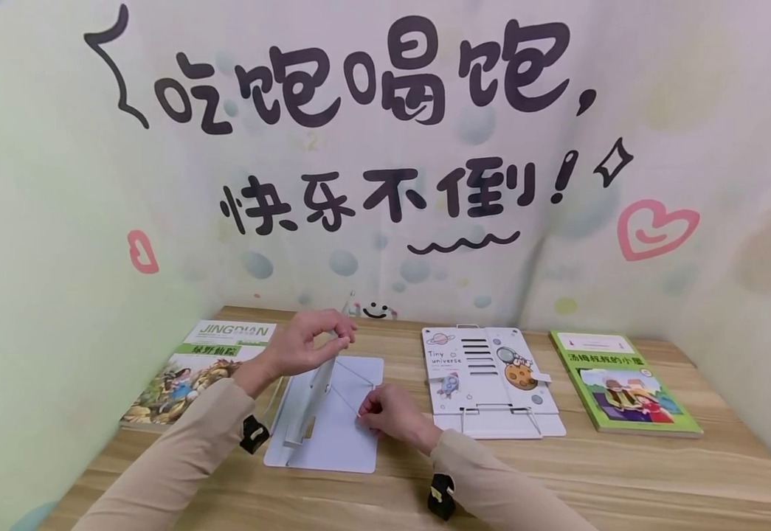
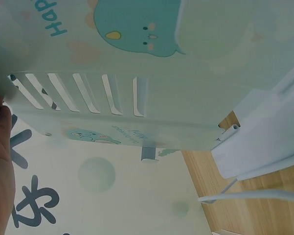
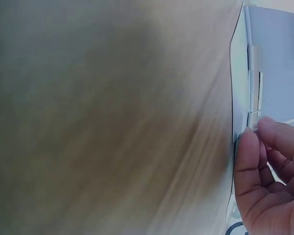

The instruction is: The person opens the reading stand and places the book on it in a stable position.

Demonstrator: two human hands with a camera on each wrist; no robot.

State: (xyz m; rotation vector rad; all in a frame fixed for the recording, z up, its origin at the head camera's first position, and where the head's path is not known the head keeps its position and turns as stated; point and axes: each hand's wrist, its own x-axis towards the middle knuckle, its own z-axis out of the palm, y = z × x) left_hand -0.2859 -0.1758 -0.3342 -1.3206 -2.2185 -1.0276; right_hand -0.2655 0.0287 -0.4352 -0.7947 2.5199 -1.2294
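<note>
A pale metal book stand (image 1: 352,435) lies with its flat base on the table and its slotted panel (image 1: 310,405) tilted up steeply. My left hand (image 1: 308,343) is at the panel's raised top edge; in the left wrist view only part of this hand (image 2: 1,156) shows, beside the panel (image 2: 186,103) with its printed blue cartoon bird. Over the base's right side, my right hand (image 1: 395,417) pinches the thin wire leg of the stand between thumb and fingertip. The right wrist view shows these pinching fingers (image 3: 252,161) close to the base edge.
A second book stand (image 1: 478,376) with a space print stands to the right, propped on its base. Beyond it lies a green picture book (image 1: 624,391). Another book (image 1: 186,376) is at the left, partly behind my left arm. A printed cloth wall (image 1: 358,280) backs the wooden table (image 1: 657,472).
</note>
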